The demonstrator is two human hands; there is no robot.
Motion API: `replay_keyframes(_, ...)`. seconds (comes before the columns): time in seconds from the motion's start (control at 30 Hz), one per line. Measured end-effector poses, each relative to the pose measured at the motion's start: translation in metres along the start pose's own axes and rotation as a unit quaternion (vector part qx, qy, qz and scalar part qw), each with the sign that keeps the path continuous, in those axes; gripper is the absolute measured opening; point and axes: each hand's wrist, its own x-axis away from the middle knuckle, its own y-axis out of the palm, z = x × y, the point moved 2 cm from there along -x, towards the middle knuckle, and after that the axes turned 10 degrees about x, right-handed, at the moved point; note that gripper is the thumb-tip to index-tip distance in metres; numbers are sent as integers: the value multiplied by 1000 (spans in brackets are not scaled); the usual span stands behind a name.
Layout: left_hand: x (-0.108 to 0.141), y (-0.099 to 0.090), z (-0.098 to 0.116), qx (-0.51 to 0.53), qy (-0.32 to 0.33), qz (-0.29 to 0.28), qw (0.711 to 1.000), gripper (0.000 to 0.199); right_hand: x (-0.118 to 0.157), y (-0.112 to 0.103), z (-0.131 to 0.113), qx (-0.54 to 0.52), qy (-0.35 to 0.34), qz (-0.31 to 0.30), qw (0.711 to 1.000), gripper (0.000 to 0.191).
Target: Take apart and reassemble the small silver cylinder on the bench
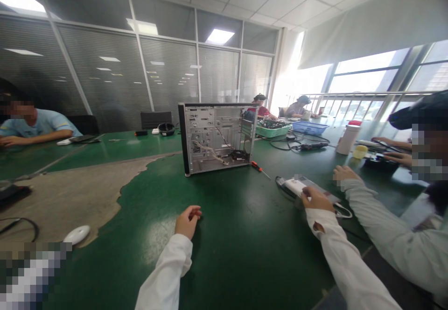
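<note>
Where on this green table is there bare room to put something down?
The widest bare patch of table lies between the left hand and right hand, nearer than the computer case. Another lies between the case and the brown patch. The right side is crowded: white box, cables, green basket, blue basket, bottle.

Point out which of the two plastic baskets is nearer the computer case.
The green basket, close behind the computer case; the blue basket sits farther right.
</note>
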Motion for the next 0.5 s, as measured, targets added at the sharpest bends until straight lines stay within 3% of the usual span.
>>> replay_keyframes(0.3,-1,1,-3,16,2,4,1000,26,-2,2,3,-7,-22,5,1000,18)
replay_keyframes(0.5,-2,0,-5,20,-2,1,1000,25,14,-21,13,36,-14,51,998,31)
